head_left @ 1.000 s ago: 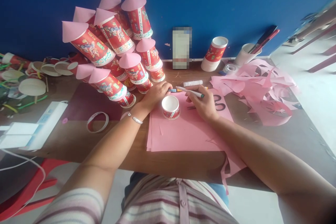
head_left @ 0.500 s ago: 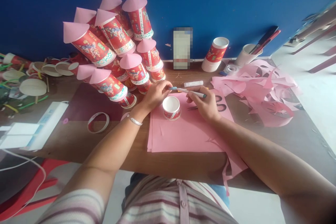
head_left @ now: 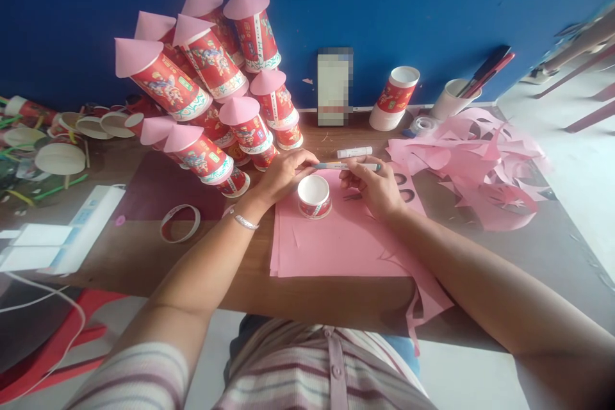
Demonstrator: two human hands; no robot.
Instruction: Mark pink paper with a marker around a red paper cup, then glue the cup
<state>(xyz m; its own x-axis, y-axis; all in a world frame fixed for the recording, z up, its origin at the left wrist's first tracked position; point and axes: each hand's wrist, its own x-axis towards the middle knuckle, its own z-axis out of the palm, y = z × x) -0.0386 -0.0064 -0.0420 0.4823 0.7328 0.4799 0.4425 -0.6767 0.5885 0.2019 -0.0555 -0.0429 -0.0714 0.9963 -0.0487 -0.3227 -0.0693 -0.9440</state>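
Note:
A slim white marker pen (head_left: 346,166) with a blue-grey cap lies level between my two hands. My left hand (head_left: 292,173) pinches the capped end with its fingertips. Around the other end of the barrel, the fingers of my right hand (head_left: 372,184) are closed. Cap and barrel meet in one line. Just below the pen, a short red-and-white paper cup piece (head_left: 314,195) stands upright on a stack of pink paper (head_left: 336,246). Scissors (head_left: 404,187) lie partly hidden behind my right hand. A white glue stick (head_left: 354,152) rests beyond the pen.
Stacked red cups with pink cone tops (head_left: 196,160) crowd the left. A cup ring (head_left: 179,224) lies before them. At the back stand a phone (head_left: 332,90), a red cup (head_left: 396,96) and a pen holder (head_left: 451,99). Pink scraps (head_left: 480,166) and a tape roll (head_left: 425,126) are on the right.
The cap in my left hand and the marker in my right hand have come together; the thin tip that showed between them is now covered. My right hand moved slightly left.

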